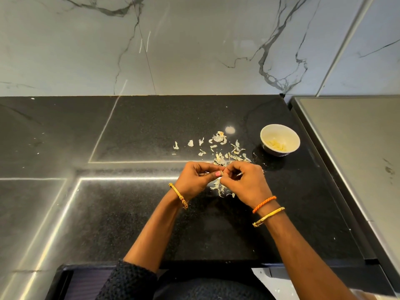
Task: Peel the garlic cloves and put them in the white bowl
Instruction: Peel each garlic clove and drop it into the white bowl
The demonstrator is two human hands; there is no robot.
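Note:
My left hand (195, 180) and my right hand (244, 182) meet over the black counter, fingertips pinching a small garlic clove (223, 173) between them; most of the clove is hidden by the fingers. The white bowl (280, 141) stands to the upper right of my hands, with several peeled cloves (276, 145) at its bottom. Loose garlic skins (223, 152) lie scattered between my hands and the bowl, and a few more skins (221, 188) lie under my hands.
The black stone counter (134, 213) ends at a marble backsplash (184, 50) behind. A grey appliance surface (357, 148) borders the counter on the right, close to the bowl. The counter's front edge (216, 264) is near my body.

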